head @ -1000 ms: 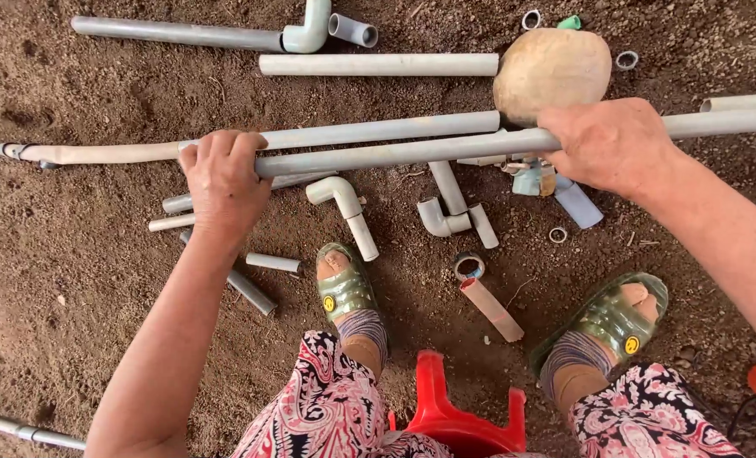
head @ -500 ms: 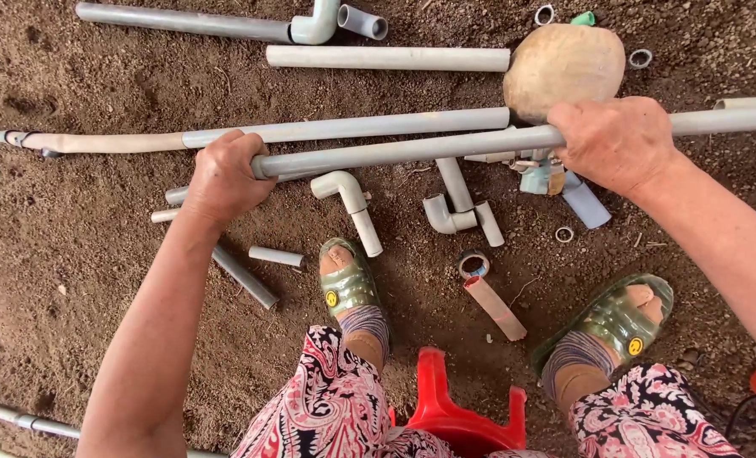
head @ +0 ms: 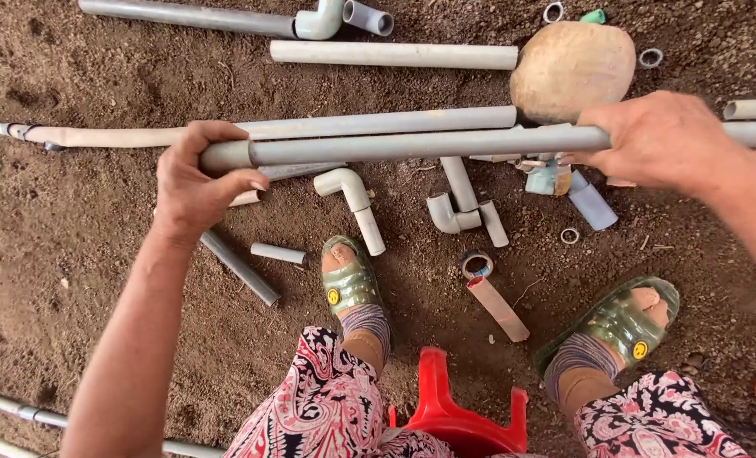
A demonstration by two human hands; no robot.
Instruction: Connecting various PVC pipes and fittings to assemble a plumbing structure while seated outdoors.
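Observation:
I hold a long grey plastic pipe (head: 412, 146) level above the dirt ground. My left hand (head: 198, 180) is wrapped around a wider coupling (head: 227, 156) at the pipe's left end. My right hand (head: 659, 140) grips the pipe further right, just below a round tan stone (head: 571, 69). Behind the held pipe lies another long grey pipe (head: 369, 124) joined to a pale tube running off to the left.
Short pipe pieces, elbow fittings (head: 351, 197), rings (head: 478, 263) and a tan tube (head: 498, 309) lie scattered on the soil. More pipes (head: 393, 54) lie at the top. My sandalled feet (head: 349, 280) flank a red plastic stool (head: 451, 414). Thin pipes cross the bottom left.
My left hand has slid left along the pipe and now closes on the coupling at its end. The view has shifted slightly; the right hand keeps its grip.

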